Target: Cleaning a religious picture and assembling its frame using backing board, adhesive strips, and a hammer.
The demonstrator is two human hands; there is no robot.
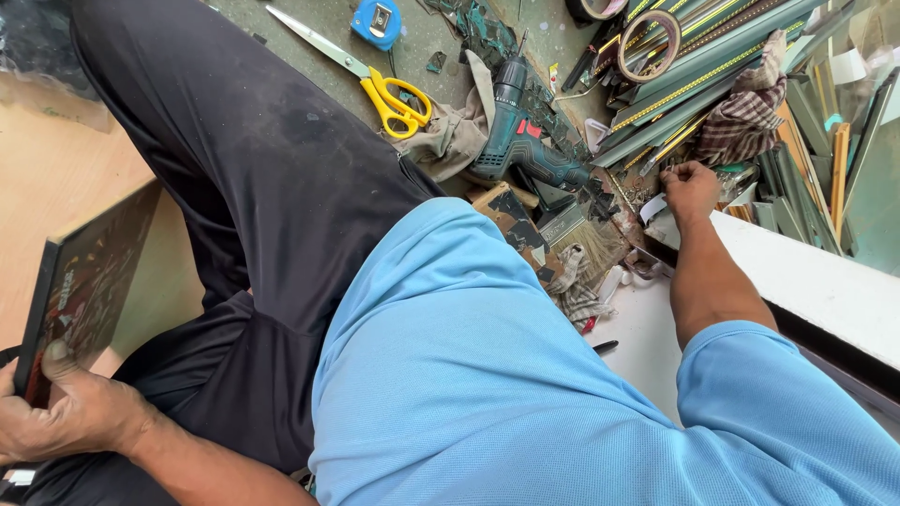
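Panel: dark framed panel [84,272] stood on edge at far left, leaning beside the person's black-trousered leg [253,187], over pale wood floor.
Left hand: left hand [66,412] was clamped on the panel's lower corner, thumb flat across its face, fingers wrapped behind.
Right hand: right hand [689,187] was well apart from the left, reached out into the clutter at right, fingers curled together, pinched on something small; couldn't tell what.
Right arm: extended forward from blue sleeve, forearm over the edge of a white board [806,272].
Near right hand: checked cloth [745,117], stack of green and gold frame mouldings [694,75], roll of tape [649,44].
Between the hands: cordless drill [516,131] lay on a rag, yellow-handled scissors [375,80] just left of it, blue tape measure [377,21] above, brush [586,239] and scraps near the knee.
In the way: the raised knee and blue shirt blocked the middle of the view.
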